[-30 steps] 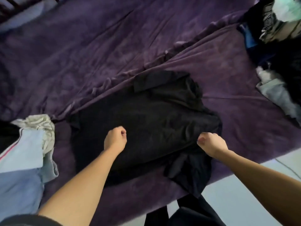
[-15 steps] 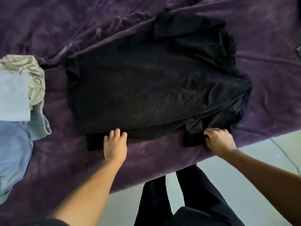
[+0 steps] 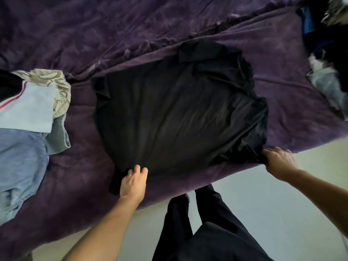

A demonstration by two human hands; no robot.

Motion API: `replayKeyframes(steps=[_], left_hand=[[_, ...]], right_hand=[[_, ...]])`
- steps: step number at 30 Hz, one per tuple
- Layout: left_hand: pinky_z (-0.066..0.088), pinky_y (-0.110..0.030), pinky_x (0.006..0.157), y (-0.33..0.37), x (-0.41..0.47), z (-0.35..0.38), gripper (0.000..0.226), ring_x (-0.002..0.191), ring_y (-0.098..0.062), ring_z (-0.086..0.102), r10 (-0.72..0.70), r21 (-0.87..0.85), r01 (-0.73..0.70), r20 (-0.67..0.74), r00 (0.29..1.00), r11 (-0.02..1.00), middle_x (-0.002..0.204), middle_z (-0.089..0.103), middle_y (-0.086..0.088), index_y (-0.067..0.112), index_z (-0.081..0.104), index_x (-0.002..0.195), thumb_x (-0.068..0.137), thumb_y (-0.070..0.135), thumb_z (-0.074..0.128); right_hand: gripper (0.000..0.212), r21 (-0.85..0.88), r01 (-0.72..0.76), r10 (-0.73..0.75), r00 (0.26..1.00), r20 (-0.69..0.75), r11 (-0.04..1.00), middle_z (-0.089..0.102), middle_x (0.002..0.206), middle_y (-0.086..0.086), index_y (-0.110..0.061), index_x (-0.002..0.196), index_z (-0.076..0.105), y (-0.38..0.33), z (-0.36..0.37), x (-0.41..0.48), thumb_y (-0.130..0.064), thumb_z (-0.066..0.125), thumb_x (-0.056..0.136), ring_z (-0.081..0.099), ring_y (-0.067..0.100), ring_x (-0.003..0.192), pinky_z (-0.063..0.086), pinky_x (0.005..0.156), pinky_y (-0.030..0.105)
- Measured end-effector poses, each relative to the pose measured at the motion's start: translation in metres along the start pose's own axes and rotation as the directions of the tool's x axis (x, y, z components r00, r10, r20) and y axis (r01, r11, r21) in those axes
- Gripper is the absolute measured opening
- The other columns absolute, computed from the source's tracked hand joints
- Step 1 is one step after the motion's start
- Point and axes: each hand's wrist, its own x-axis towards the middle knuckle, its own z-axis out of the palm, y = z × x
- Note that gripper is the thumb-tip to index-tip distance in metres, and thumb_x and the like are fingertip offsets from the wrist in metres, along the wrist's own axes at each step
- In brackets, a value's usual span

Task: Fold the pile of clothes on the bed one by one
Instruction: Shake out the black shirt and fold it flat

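Presently smoothing 1 black shirt point(image 3: 178, 113), laid flat in the middle of the purple bed point(image 3: 282, 76), collar at the far end. Pressing its near hem with the left hand point(image 3: 133, 182), fingers straight on the cloth; pinching the bunched near corner by the bed's edge with the right hand point(image 3: 278, 162), fingers curled round the fabric. Apparently spreading only, with no fold made yet. Judging by 1 folded stack point(image 3: 28, 113) on the left and 1 tangled pile point(image 3: 325, 81) far right: partly through, several garments left.
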Motion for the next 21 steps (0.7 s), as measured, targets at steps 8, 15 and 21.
replayKeyframes(steps=[8, 15, 21], left_hand=[[0.034, -0.036, 0.093, -0.026, -0.002, -0.02, 0.029, 0.116, -0.019, 0.046, -0.162, 0.085, 0.164, -0.031, 0.986, 0.983, 0.117, 0.056, 0.005, 0.028, 0.054, 0.116, 0.091, 0.014, 0.048], [0.037, -0.044, 0.09, -0.06, 0.056, -0.061, 0.032, 0.112, -0.031, 0.05, -0.492, -0.224, 0.457, -0.135, 0.86, 0.861, 0.116, 0.06, -0.01, 0.016, 0.059, 0.114, 0.082, 0.016, 0.062], [0.038, -0.046, 0.086, -0.028, 0.092, -0.072, 0.034, 0.107, -0.035, 0.046, -0.402, -0.253, 0.342, -0.249, 0.881, 0.905, 0.115, 0.054, -0.015, 0.014, 0.06, 0.115, 0.081, 0.01, 0.062]], right_hand=[[0.027, 0.191, -0.179, 0.196, 0.978, -0.075, 0.965, 0.064, 0.104, 0.021, -0.017, 0.105, 0.071, 0.008, -0.044, 0.007, -0.008, 0.059, 0.081, 0.057, 0.039, 0.098, 0.04, 0.085, 0.038], [0.031, 0.355, -0.016, 0.133, 0.943, -0.306, 0.935, 0.065, 0.115, 0.02, -0.02, 0.11, 0.07, -0.02, -0.124, 0.129, -0.01, 0.055, 0.083, 0.057, 0.039, 0.108, 0.041, 0.093, 0.044], [0.031, 0.285, 0.09, 0.039, 0.908, -0.417, 0.954, 0.054, 0.119, 0.018, -0.014, 0.122, 0.06, -0.038, -0.122, 0.176, -0.018, 0.052, 0.093, 0.046, 0.04, 0.113, 0.04, 0.089, 0.05]])
